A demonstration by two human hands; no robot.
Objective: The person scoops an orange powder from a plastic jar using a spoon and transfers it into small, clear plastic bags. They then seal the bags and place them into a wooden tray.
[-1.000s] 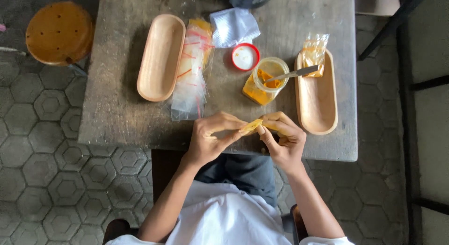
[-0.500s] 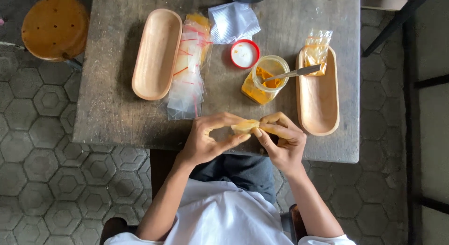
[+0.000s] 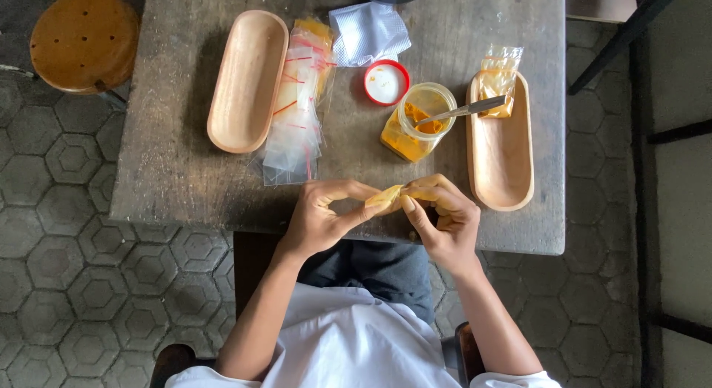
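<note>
Spillage risk: both hands, left and right, pinch a small filled bag at the table edge, where a loose seal would shed yellow powder

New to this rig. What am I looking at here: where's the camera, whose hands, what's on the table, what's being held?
There is no machine: a person works with bare hands, filmed by one camera worn on the head, looking straight down. The left hand and right hand pinch a small yellow-filled plastic pouch between them above the near edge of a worn wooden table. On the table lie two oval wooden trays, a pile of clear zip bags, a red lid, an open jar of yellow-orange powder with a spoon in it, and a filled pouch on the right tray's far end.
</note>
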